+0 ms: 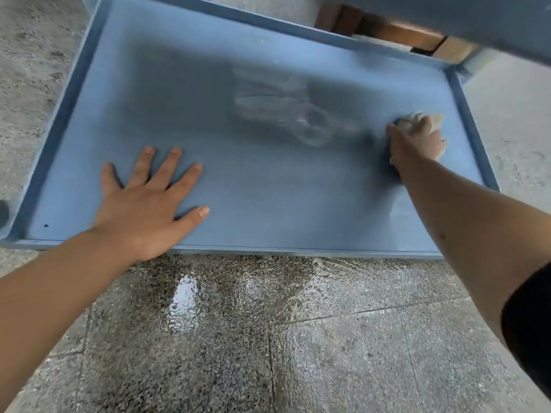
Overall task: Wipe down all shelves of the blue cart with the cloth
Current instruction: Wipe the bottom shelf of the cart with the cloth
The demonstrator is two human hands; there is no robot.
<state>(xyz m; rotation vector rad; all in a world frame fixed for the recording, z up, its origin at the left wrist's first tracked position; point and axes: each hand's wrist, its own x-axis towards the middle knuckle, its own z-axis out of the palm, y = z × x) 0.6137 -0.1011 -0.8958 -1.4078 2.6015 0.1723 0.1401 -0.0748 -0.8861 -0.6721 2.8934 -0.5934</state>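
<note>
Low blue plastic cart shelf with raised rim (298, 28): wet smears mid-surface, wiping apparently part done; other shelves unseen. Pale crumpled cloth (417, 122): near right rim, gripped under right hand (416, 140) fingers. Left hand (149, 201): fingers spread wide, flat on shelf.

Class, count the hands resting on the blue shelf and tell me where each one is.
2. The left hand lies flat, fingers spread, near the shelf's front edge. The right hand presses a cloth near the right rim.
</note>
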